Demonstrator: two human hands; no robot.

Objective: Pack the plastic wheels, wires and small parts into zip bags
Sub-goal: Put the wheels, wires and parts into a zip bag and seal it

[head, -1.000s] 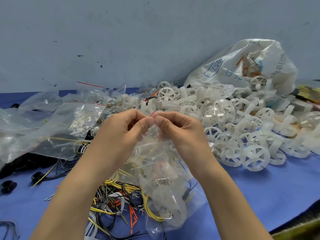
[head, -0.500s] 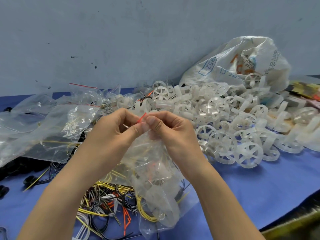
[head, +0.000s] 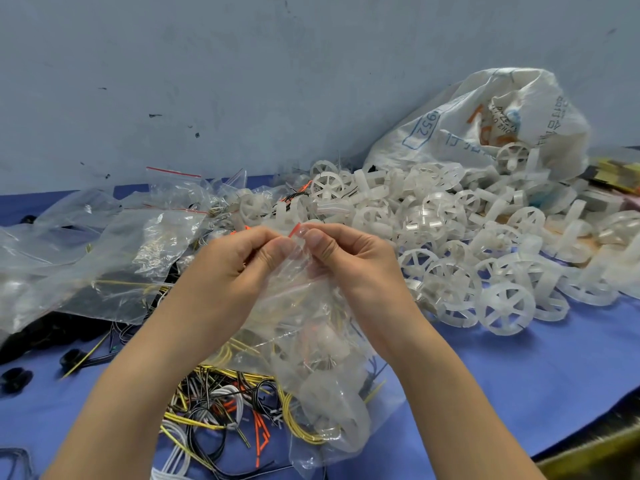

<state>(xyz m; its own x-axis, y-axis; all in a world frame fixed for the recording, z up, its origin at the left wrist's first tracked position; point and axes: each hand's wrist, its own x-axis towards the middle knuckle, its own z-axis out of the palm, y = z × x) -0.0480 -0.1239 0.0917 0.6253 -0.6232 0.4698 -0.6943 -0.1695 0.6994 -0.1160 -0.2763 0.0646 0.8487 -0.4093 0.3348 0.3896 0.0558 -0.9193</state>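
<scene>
From my end the table (head: 519,375) fills the lower view under blue cloth; at two o'clock a sack (head: 485,133) slumps against the wall, and a heap of wheels (head: 450,244) spreads from it toward three o'clock; at nine o'clock lie spare bags (head: 104,258), crumpled over one another; at seven o'clock, near me, is a tangle of wires (head: 214,414) in yellow, black, white and orange. Dead centre hangs the bag (head: 311,344), held up by its mouth, with wheels and yellow wire showing through its lower half; its bottom droops to six o'clock over the wires. My left hand (head: 232,271) and right hand (head: 356,261) meet at its top, each pinching the mouth between thumb and forefinger, the other fingers curled in; the thumbs almost touch; the red zip (head: 294,231) pokes up between them at twelve o'clock.

I judge the bag light but bottom-heavy; the film is soft and slick, so it will sag and slide if gripped low; the zip is the one stiff line, and that is the place to hold and press, working along from one end. The wheels look rigid and light, with thin spokes that may catch the film; the wires are springy and may push back up into the mouth.
</scene>
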